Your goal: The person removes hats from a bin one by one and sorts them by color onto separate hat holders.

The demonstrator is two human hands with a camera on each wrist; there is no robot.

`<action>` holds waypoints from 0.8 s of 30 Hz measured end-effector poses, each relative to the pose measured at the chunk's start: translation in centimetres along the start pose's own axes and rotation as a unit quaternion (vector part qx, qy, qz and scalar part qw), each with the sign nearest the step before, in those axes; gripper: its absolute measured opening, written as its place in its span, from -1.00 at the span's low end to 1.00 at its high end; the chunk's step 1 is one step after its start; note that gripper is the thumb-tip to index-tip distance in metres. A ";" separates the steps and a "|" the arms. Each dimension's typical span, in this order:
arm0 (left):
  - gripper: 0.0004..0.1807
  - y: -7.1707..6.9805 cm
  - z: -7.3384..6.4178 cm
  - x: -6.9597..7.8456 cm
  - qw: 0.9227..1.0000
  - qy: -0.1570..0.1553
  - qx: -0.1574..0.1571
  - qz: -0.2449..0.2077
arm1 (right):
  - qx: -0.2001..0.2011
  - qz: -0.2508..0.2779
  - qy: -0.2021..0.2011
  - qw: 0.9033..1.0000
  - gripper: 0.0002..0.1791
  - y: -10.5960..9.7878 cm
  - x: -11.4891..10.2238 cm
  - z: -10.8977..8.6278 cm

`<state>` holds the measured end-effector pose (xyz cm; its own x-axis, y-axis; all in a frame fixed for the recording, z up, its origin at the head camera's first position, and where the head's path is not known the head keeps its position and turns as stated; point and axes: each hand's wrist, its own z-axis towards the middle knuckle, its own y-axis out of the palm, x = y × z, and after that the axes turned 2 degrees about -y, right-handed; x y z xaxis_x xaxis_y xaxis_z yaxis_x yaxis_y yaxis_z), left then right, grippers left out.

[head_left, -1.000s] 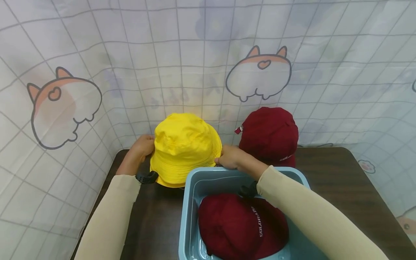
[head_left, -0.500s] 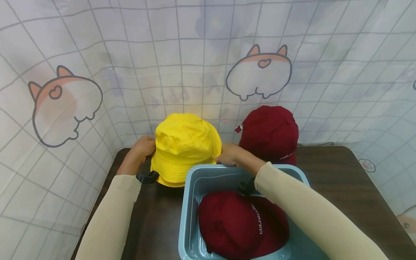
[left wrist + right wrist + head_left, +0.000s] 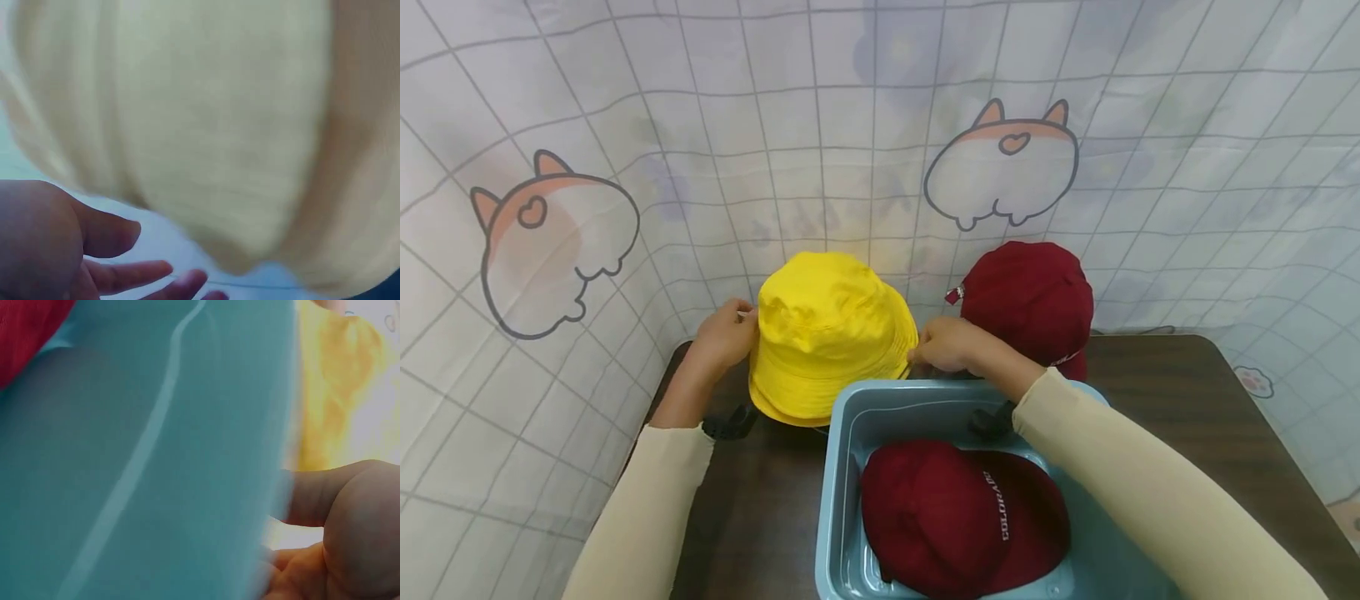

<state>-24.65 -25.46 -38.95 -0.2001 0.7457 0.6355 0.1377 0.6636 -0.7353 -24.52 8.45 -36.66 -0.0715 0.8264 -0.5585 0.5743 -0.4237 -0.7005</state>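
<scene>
A yellow bucket hat [image 3: 827, 333] sits crown up at the back left of the dark table, against the wall sheet. My left hand [image 3: 726, 333] is at its left side; in the left wrist view the thumb [image 3: 112, 236] and fingers [image 3: 134, 275] stand apart with nothing between them. On the other side my right hand [image 3: 953, 343] has its fingertips right at the brim. The right wrist view shows a gap between its thumb [image 3: 309, 495] and fingers, which the tub wall partly hides.
A light blue plastic tub [image 3: 842, 467] stands in front of the hat, holding a maroon cap [image 3: 925, 517] with white lettering. Another maroon cap [image 3: 1030, 296] sits at the back right, behind my right forearm. A patterned sheet [image 3: 820, 167] borders the dark wooden table [image 3: 1157, 392].
Both hands have loosened from the yellow hat's brim and drawn slightly outward. The hat sits almost where it was, and the tub and both maroon caps have stayed put.
</scene>
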 end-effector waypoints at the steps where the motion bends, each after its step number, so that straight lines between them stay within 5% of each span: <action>1: -0.38 -0.3 -0.7 0.4 1.000 0.013 0.016 0.015 | 0.014 -0.010 -0.002 1.000 -0.72 -0.3 -0.1 -0.5; 5: -0.43 -1.1 -4.5 2.2 0.991 0.083 0.093 0.045 | 0.077 -0.062 -0.042 0.994 -0.74 -1.0 -0.5 -3.1; 9: -0.58 -0.9 -9.0 3.6 0.982 0.144 0.103 0.067 | 0.115 -0.120 -0.078 0.983 -0.73 -0.1 -1.7 -6.8; 14: -0.69 0.9 -13.2 3.8 0.981 0.175 0.040 0.068 | 0.122 -0.198 -0.115 0.966 -0.70 2.5 -2.9 -10.3; 20: -0.56 4.1 -15.8 3.4 0.986 0.159 -0.056 0.011 | 0.137 -0.350 -0.162 0.913 -0.58 6.5 -2.5 -12.6; 24: -0.46 6.3 -16.7 3.0 0.984 0.145 -0.101 -0.017 | 0.125 -0.410 -0.166 0.888 -0.46 8.4 -1.9 -13.3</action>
<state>-8.16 -18.05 -37.72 0.0729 0.6885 0.7216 0.3324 0.6654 -0.6684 -8.70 8.24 -35.54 -0.6426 0.7576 0.1143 0.0219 0.1672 -0.9857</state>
